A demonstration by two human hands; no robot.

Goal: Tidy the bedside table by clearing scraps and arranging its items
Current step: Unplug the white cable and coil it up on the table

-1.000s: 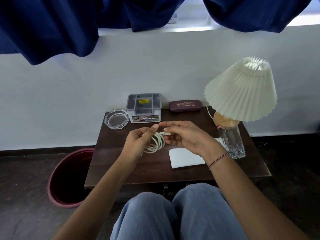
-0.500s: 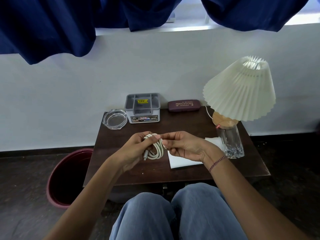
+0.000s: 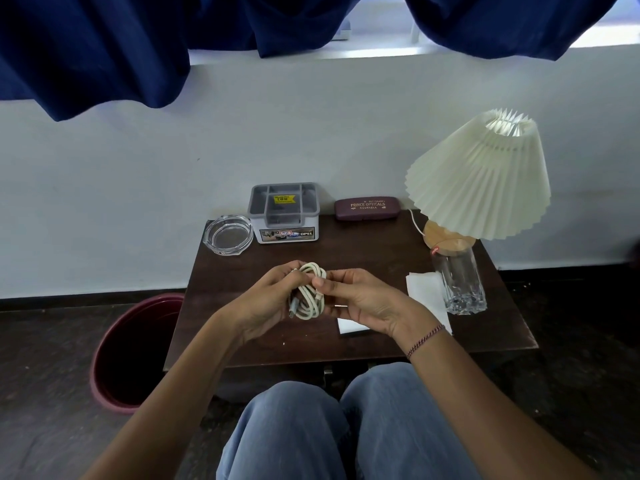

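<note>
Coiled white cable (image 3: 309, 293) is clasped between left hand (image 3: 268, 299) and right hand (image 3: 360, 301) above the surface (image 3: 346, 251). Behind, a grey organiser (image 3: 284, 213) shows only a yellow label; its compartments are hard to make out. Napkin (image 3: 424, 292) lies partly hidden.

Open wood lies in front of the grey organiser (image 3: 284, 211) on the dark bench (image 3: 363, 247), a clear band running across to the lamp base (image 3: 446, 239). Left of the organiser, just beside it, a glass ashtray (image 3: 228, 234) fills the back corner; right of it a maroon spectacle case (image 3: 367, 208) lies along the wall. Further right, the pleated lampshade (image 3: 479, 178) overhangs the bench edge, with a tall glass tumbler (image 3: 459, 278) below it standing on white paper (image 3: 424, 292). Both hands (image 3: 363, 299) and a coiled cable (image 3: 310, 291) occupy the space nearer the front edge.
</note>
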